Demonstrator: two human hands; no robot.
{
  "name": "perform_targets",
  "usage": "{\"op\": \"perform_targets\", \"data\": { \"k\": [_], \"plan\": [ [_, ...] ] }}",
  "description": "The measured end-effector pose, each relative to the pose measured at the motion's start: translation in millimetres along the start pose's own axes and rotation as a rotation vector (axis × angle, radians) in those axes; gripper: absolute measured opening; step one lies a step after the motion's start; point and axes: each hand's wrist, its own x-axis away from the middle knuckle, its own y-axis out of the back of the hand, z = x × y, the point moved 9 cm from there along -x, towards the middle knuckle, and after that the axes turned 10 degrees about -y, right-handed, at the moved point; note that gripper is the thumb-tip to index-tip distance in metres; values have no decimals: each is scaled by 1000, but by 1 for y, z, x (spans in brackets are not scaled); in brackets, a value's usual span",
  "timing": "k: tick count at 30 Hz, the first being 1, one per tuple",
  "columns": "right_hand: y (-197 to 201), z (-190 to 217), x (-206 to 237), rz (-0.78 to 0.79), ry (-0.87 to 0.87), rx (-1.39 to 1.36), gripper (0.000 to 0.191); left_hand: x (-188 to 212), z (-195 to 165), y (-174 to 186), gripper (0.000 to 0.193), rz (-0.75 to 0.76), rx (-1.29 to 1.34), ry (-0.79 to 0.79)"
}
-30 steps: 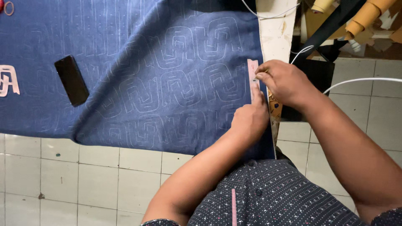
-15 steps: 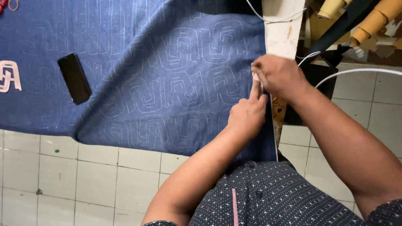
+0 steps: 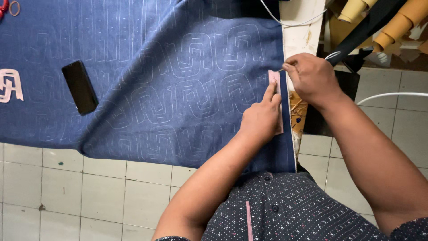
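Blue fabric [image 3: 156, 89]: two hands, one template [image 3: 275, 89]

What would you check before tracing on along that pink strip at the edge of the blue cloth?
1. Pink template strip lies flat along the edge of the blue fabric: ok.
2. Left hand presses the strip down: ok.
3. Right hand is at the strip's top end: ok.
4. Marking tool pinched in the right hand: cannot tell, too small.
5. Black phone lies well away from the hands: ok.
6. Fabric smooth near the strip: ok; folds farther left.
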Motion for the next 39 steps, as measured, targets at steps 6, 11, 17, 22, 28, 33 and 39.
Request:
{"op": "perform_targets", "data": {
  "k": [6,11,17,22,28,33,39],
  "plan": [
    [6,-4,23,-63,18,-77,17,1,2,-1,61,62,58,-3],
    [6,13,92,-2,-1,-44,15,4,-1,5,76,48,80,3],
    [14,28,164,69,-84,-97,11,5,-2,5,74,67,-52,-10],
    [14,23,176,37,-137,-155,11,7,-7,11,68,-61,-199,-105],
    [2,31,177,34,-114,-212,11,11,1,13,69,-157,-127,-107],
    [-2,41,176,57,-83,-207,11,11,6,11,40,-245,-153,-127],
    [1,47,160,-8,-16,-127,10,13,9,9,31,-330,-190,-170]
  ]
}}
